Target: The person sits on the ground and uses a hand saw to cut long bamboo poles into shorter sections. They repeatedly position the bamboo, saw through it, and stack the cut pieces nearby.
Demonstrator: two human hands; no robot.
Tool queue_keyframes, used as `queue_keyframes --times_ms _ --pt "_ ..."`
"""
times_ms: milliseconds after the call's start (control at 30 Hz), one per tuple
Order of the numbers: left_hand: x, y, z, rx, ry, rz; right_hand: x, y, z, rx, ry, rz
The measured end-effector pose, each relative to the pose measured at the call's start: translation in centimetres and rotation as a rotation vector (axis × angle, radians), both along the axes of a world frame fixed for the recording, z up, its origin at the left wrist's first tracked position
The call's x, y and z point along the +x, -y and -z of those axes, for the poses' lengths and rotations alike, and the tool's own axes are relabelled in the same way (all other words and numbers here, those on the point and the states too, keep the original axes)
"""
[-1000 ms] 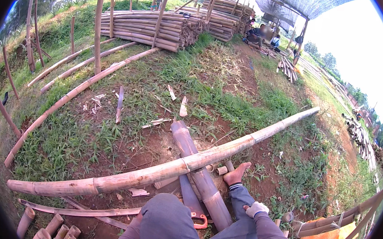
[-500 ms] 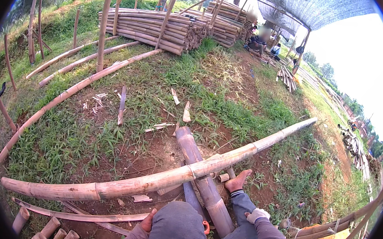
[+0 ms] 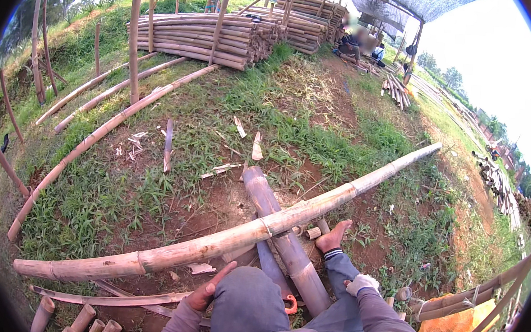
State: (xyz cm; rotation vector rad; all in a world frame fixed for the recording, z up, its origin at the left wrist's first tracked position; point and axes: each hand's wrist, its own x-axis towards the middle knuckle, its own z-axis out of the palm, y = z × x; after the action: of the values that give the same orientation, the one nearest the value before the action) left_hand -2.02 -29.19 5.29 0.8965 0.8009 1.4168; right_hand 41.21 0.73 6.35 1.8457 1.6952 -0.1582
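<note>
Both hands (image 3: 204, 291) (image 3: 363, 284) clear of pole (image 3: 244, 235)

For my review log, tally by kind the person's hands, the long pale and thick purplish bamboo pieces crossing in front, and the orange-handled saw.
Bare left hand: 1
White-gloved right hand: 1
Long pale bamboo: 1
Thick purplish bamboo: 1
Orange-handled saw: 1
Total: 5

Holds bare left hand (image 3: 208, 287) at 6-7 o'clock, fingers extended toward 1, just beside bent left knee (image 3: 252, 299). Rests white-gloved right hand (image 3: 363, 283) at 4-5 on right leg (image 3: 341, 270), fingertips unclear. Angles right forearm (image 3: 384, 316) toward 10-11.
</note>
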Motion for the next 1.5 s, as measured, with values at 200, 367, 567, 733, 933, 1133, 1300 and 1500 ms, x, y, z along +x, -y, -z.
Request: queue_keyframes --times_ms 200,367,567,733,933,1133,1300,1500 --pt "-2.3 -3.7 -8.7 0.132 -0.663 0.055 0.5 0.0 0.1 -0.009 -0.046 0.015" --pt "-0.7 -8.4 -17.1 0.366 -1.153 0.026 -0.1 1.7 -2.4 0.024 -0.084 0.006" --pt "5.8 -13.1 -23.1 0.679 -1.604 0.251 1.3 0.5 0.0 0.024 -0.136 -0.009" --pt "12.0 -17.1 -22.0 0.627 -1.940 0.471 3.0 0.3 0.3 0.023 -0.144 0.010" --pt "13.6 -19.9 -15.8 0.411 -1.943 0.804 4.3 -3.0 0.6 -0.140 -0.231 0.000" --pt "11.8 -21.4 -14.1 0.280 -1.748 0.872 5.0 -4.5 4.1 -0.026 -0.304 0.113" --pt "11.1 -21.9 -14.1 0.260 -1.674 0.818 4.2 -4.2 3.0 -0.036 -0.279 0.102" --pt "11.9 -22.4 -14.1 0.279 -1.684 0.814 3.7 -3.9 2.3 -0.018 -0.256 0.093"
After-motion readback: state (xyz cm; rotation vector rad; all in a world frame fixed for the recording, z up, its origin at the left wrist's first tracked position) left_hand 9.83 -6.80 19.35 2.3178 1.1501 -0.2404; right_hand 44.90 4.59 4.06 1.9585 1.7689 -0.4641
